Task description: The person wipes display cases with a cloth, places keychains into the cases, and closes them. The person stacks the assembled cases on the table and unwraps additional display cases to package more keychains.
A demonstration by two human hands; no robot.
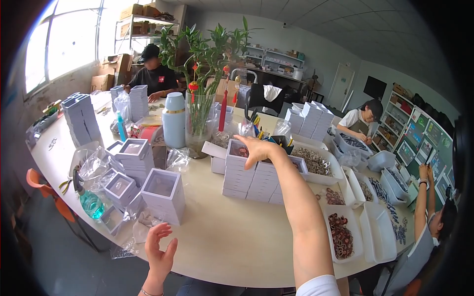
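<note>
My right hand (pixel 259 149) reaches across the stacks of white boxes (pixel 247 180) at the table's middle. Its fingers are apart over the top of the left stack, the thumb pointing down near the front edge; whether it touches a box I cannot tell. Something reddish shows inside the top box there. My left hand (pixel 160 249) hovers near the table's front edge, empty, with fingers loosely bent and apart from the thumb. Nearest to it are a crumpled pale cloth or bag (pixel 144 228) and a stack of open-topped white boxes (pixel 164 202).
On the right stand white bins of brown ringed pieces (pixel 340 237) and metal parts (pixel 311 162). A vase of bamboo (pixel 197 123), a blue flask (pixel 174 121) and a spray bottle (pixel 91 203) stand leftward. Co-workers sit at the far left (pixel 153 79), far right (pixel 359 121) and right edge (pixel 434 227).
</note>
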